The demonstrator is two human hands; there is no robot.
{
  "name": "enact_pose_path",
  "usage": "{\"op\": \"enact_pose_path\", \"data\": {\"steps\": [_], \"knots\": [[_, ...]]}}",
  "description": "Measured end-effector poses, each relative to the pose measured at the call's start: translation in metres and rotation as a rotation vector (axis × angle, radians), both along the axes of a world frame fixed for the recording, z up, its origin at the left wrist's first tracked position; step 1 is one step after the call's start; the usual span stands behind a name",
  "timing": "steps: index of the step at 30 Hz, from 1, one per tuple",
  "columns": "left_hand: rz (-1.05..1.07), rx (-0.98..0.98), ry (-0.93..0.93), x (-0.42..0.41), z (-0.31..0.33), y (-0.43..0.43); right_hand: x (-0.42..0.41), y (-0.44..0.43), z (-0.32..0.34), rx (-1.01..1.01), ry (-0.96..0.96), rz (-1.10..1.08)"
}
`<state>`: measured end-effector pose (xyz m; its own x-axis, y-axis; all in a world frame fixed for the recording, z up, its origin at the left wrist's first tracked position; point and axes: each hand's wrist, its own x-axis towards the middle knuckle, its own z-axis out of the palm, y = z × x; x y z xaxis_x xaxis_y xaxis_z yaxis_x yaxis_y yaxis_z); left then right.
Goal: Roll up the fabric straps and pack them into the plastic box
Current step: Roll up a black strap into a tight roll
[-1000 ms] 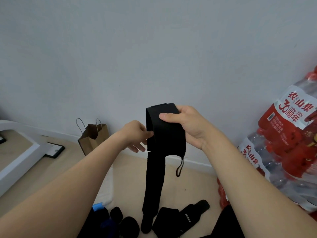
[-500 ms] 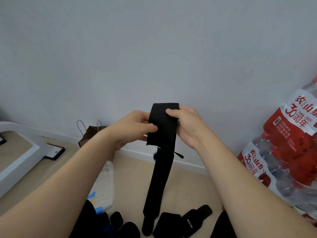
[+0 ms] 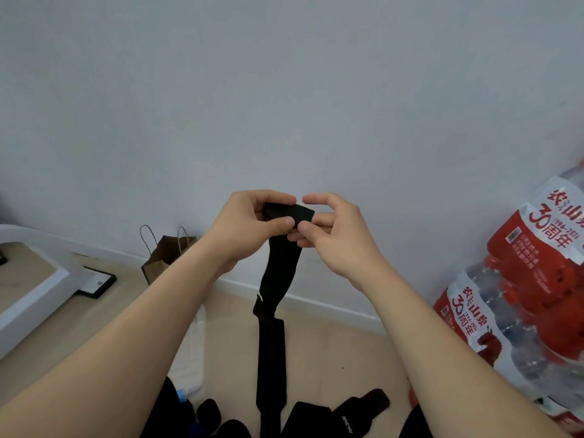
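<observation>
Before the wall (image 3: 284,90), left hand (image 3: 249,230) and right hand (image 3: 343,245) pinch the strap (image 3: 281,267); plastic box (image 3: 196,343) contents hidden.

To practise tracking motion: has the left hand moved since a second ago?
Yes. The left hand rose: once level with the paper bag handles, its knuckles now sit above them, gripping the strap.

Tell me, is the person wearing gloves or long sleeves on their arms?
No gloves and no sleeves. The left hand and right hand are bare, and no ring, watch or bracelet shows. The left arm and right arm are uncovered right down to the picture's edge.
</observation>
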<state>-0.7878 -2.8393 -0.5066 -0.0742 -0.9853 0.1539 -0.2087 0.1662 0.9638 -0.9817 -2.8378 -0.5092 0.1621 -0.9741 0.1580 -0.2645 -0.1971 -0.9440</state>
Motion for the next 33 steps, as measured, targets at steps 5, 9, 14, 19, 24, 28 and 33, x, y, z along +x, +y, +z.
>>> {"op": "enact_pose_path", "data": {"steps": [5,9,14,19,24,28,33], "knots": [[-0.067,0.016,0.074,0.007,-0.001,-0.003,-0.007,-0.001,0.001,-0.131,0.168,-0.087],[0.0,-0.079,-0.066,0.004,-0.003,-0.001,-0.008,-0.004,0.002,-0.28,0.259,-0.094],[0.137,-0.194,-0.308,0.005,0.0,-0.003,-0.011,-0.006,0.0,-0.431,0.38,-0.136],[-0.018,-0.153,-0.106,0.007,0.004,0.0,-0.003,-0.001,-0.002,-0.381,0.049,-0.121],[-0.04,-0.15,-0.046,0.012,0.002,-0.002,0.001,0.002,0.001,-0.27,-0.16,-0.056],[-0.074,-0.114,-0.01,0.013,0.005,-0.001,-0.001,0.002,0.004,-0.22,-0.23,-0.023],[-0.105,-0.09,-0.004,0.015,0.005,-0.001,-0.005,-0.001,0.004,-0.224,-0.117,-0.044]]}}
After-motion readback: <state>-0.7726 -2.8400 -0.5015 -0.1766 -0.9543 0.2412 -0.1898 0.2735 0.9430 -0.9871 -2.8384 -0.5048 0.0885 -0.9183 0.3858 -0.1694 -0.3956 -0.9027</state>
